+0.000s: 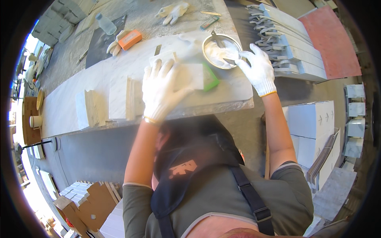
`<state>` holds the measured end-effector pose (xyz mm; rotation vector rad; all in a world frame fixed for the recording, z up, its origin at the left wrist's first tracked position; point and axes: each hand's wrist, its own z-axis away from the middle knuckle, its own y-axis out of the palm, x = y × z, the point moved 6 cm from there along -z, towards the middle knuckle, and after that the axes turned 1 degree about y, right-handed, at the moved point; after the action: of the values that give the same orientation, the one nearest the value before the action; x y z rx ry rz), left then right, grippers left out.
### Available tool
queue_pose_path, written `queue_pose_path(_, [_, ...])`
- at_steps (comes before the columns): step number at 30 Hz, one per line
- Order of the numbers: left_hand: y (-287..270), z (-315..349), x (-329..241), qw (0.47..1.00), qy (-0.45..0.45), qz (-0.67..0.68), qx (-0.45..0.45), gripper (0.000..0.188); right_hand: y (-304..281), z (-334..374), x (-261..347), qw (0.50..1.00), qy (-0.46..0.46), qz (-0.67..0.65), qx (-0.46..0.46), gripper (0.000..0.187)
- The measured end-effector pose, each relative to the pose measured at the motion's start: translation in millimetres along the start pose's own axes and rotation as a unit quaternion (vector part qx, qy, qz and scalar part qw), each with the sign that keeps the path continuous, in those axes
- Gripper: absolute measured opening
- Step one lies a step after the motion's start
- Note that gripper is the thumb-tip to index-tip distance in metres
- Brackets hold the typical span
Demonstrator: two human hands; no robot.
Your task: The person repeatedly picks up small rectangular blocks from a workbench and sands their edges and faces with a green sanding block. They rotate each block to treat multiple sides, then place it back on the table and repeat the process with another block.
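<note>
My left hand [156,93], in a white knit glove, lies with fingers spread over the left end of a small white stone tile [192,76]. Its thumb stretches along the tile's near side. Under the tile's right end shows a bright green block [210,77]. My right hand [258,71], gloved the same way, is closed on a small scraper [229,61] whose blade dips over the rim of a round metal bowl [203,50]. White paste [220,50] fills the bowl, and a second metal blade [214,35] leans on its far rim.
Upright tile pieces [119,99] stand left of my left hand on the marble slab [59,107]. Farther back are an orange box [130,39], a clear bottle [105,24] and loose gloves [173,12]. Strapped white slabs [293,43] lie at right, above white boxes [311,123].
</note>
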<state>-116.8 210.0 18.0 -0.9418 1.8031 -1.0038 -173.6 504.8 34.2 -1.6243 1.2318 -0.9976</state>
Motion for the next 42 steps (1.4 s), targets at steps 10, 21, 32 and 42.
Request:
queue_pose_path(10, [4.4, 3.9, 2.9, 1.0, -0.006, -0.02, -0.001, 0.088, 36.9, -20.3, -17.1, 0.992, 0.039, -0.032, 0.119, 0.02])
queue_pose_path(21, [5.4, 4.6, 3.3, 1.0, 0.004, -0.022, -0.019, 0.085, 78.8, -15.7, -45.8, 0.848, 0.221, -0.467, 0.121, 0.028])
queue_pose_path(32, [5.2, 5.0, 2.3, 1.0, -0.001, -0.019, -0.016, 0.086, 69.9, -10.7, -40.7, 0.777, 0.265, -0.55, 0.151, 0.026])
queue_pose_path(42, [5.4, 5.6, 4.9, 0.999, 0.004, -0.018, -0.033, 0.081, 29.1, 9.8, 6.5, 0.751, 0.242, -0.584, 0.191, 0.029])
